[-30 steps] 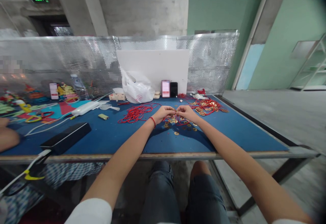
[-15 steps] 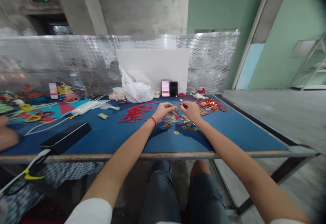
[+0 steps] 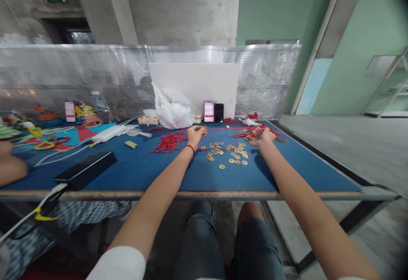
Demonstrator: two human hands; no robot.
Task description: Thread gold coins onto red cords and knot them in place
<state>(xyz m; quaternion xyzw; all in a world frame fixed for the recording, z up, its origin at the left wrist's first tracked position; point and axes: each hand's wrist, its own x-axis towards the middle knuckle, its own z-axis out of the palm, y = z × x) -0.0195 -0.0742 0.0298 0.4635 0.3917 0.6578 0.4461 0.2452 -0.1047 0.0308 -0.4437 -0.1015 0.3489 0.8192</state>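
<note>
My left hand [image 3: 194, 136], with a red string bracelet on its wrist, pinches a brass-coloured coin with a hole. A red cord [image 3: 230, 127] runs taut from there across to my right hand [image 3: 265, 139], whose fingers are closed on it. Another length of cord hangs in a loop below. Several loose holed coins [image 3: 237, 157] are scattered on the blue table top between my hands. Left of my left hand lies a tangle of red cords [image 3: 168, 142]. Beside and partly behind my right hand is a heap of coins on red cords [image 3: 251, 139].
A white plastic bag [image 3: 174, 112] and two phones [image 3: 208, 111] stand along the back by a white board [image 3: 194, 80]. On the left are a black box [image 3: 86, 169] with cables, scissors [image 3: 44, 145] and a small yellowish item [image 3: 131, 144]. A co-worker's arm [image 3: 11, 165] rests at the far left.
My hands were close together over the coins. Now my right hand has moved out to the right and my left slightly left, with the cord drawn straight between them.
</note>
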